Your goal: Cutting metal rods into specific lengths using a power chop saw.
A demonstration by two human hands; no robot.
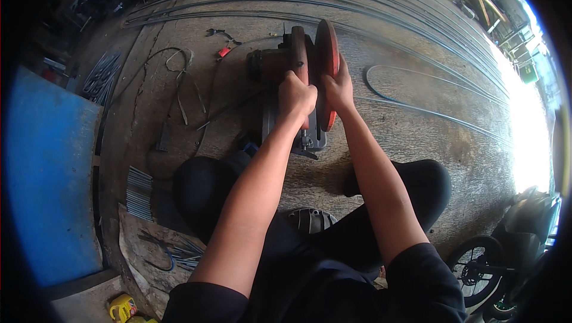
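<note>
In front of me on the floor stands a cut-off saw with a dark motor, a reddish-brown blade guard and a grey metal base. My left hand is closed on the guard, fingers curled against it. Just to its right, a large round red cutting disc is held upright, seen nearly edge-on. My right hand grips the disc by its right side, thumb toward me and fingers behind. A narrow dark gap shows between disc and guard; whether they touch lower down I cannot tell.
Long thin metal rods cross the floor beyond the saw. Pliers and a cable lie to the left. Bundled short rods lie near my left knee, beside a blue panel. A motorcycle stands at right.
</note>
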